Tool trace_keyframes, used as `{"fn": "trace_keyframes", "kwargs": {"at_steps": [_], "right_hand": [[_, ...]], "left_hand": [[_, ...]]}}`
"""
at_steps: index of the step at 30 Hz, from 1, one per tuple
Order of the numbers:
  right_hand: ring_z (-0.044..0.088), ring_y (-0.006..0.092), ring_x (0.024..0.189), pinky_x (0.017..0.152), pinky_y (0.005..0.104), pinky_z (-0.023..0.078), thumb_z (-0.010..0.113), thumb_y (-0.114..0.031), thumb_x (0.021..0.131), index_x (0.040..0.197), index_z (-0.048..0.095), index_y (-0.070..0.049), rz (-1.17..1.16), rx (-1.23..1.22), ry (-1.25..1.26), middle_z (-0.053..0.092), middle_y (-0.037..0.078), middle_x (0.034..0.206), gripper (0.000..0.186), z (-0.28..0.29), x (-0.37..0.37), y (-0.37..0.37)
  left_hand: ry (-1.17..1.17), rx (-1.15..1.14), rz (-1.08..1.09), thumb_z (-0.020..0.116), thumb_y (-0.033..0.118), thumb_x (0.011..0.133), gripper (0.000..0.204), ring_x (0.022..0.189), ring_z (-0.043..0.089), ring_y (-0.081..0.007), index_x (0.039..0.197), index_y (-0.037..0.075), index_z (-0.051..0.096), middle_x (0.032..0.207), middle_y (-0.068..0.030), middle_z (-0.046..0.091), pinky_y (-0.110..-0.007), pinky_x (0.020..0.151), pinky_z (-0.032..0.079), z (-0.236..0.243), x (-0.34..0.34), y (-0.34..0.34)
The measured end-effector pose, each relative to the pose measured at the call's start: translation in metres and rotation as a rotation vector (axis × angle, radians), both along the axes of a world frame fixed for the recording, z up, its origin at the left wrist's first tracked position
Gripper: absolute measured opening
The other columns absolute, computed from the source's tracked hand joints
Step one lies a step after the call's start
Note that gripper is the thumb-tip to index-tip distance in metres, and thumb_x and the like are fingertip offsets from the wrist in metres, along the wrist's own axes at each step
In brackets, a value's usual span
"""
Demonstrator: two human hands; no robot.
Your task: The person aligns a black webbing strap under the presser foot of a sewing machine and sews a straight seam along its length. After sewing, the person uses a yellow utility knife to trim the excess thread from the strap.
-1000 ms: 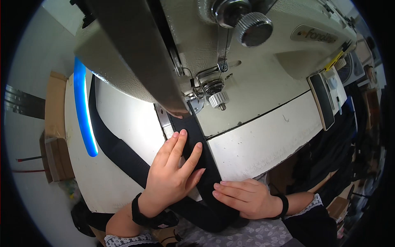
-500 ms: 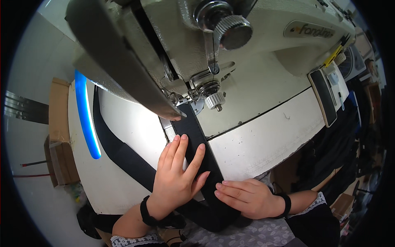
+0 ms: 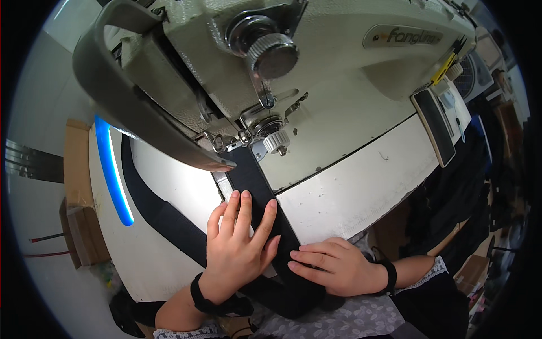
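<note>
A wide black fabric strap (image 3: 248, 171) runs under the presser foot (image 3: 241, 138) of a sewing machine (image 3: 333, 113). My left hand (image 3: 240, 248) lies palm down on the strap in front of the foot, with its fingers spread. Lower down, near the front edge of the table, my right hand (image 3: 339, 265) grips the strap's right side. Its fingers lie on top, while the thumb is hidden. Below the hands the strap curls over and loops round to the left, passing behind my left wrist.
A blue-edged light bar (image 3: 114, 175) glows on the left side of the white tabletop (image 3: 350, 198). On the right lie a phone (image 3: 433, 127) and yellow-handled snips (image 3: 446, 65). Cardboard boxes (image 3: 84, 231) stand at the left, and dark cloth (image 3: 446, 198) hangs at the right.
The view has shifted, so the machine sits slightly farther left. Both hands keep nearly the same places on the strap.
</note>
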State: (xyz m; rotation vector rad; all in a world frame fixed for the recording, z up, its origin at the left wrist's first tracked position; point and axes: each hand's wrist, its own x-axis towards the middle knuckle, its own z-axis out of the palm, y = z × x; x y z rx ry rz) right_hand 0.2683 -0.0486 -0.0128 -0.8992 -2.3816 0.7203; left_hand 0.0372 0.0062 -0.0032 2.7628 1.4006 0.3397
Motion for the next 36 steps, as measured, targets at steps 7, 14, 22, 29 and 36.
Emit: {"fn": "trace_keyframes", "kwargs": {"at_steps": [7, 14, 22, 29, 36], "right_hand": [[0.047, 0.0345, 0.134, 0.111, 0.0444, 0.038, 0.052, -0.009, 0.085, 0.13, 0.056, 0.001, -0.01, -0.006, -0.002, 0.049, 0.023, 0.141, 0.046, -0.002, -0.009, -0.003], [0.053, 0.034, 0.127, 0.105, 0.0424, 0.044, 0.052, -0.011, 0.084, 0.132, 0.056, -0.002, -0.017, 0.045, -0.034, 0.053, 0.022, 0.138, 0.049, 0.001, -0.016, -0.004], [0.054, 0.0336, 0.127, 0.106, 0.0426, 0.043, 0.052, -0.01, 0.085, 0.133, 0.056, -0.003, -0.019, 0.047, -0.043, 0.053, 0.022, 0.138, 0.049, 0.002, -0.016, 0.002], [0.053, 0.0331, 0.128, 0.106, 0.0429, 0.043, 0.052, -0.009, 0.085, 0.134, 0.055, -0.004, -0.011, 0.039, -0.053, 0.052, 0.021, 0.14, 0.05, 0.003, -0.016, 0.006], [0.051, 0.0332, 0.13, 0.107, 0.0432, 0.042, 0.052, -0.008, 0.083, 0.134, 0.056, -0.004, -0.013, 0.046, -0.064, 0.051, 0.022, 0.14, 0.051, 0.0, -0.018, 0.011]], "left_hand": [[0.009, 0.024, 0.006, 0.072, 0.036, 0.078, 0.056, 0.121, 0.054, -0.0384, 0.13, 0.017, 0.062, 0.129, -0.0252, 0.056, -0.051, 0.1, 0.039, 0.002, 0.001, 0.003], [0.042, -0.003, -0.004, 0.072, 0.037, 0.078, 0.056, 0.121, 0.054, -0.0358, 0.13, 0.018, 0.062, 0.128, -0.0241, 0.057, -0.051, 0.102, 0.036, 0.009, -0.006, 0.005], [0.027, 0.002, -0.014, 0.072, 0.036, 0.078, 0.055, 0.119, 0.056, -0.0365, 0.13, 0.018, 0.063, 0.126, -0.0242, 0.058, -0.051, 0.101, 0.036, 0.01, -0.006, 0.01], [0.003, 0.006, -0.01, 0.073, 0.035, 0.077, 0.056, 0.117, 0.056, -0.0362, 0.129, 0.017, 0.062, 0.125, -0.0233, 0.058, -0.051, 0.1, 0.036, 0.01, -0.006, 0.016], [-0.012, 0.013, -0.009, 0.074, 0.035, 0.077, 0.056, 0.118, 0.055, -0.0351, 0.128, 0.017, 0.062, 0.125, -0.0222, 0.058, -0.05, 0.101, 0.035, 0.009, -0.008, 0.023]]}}
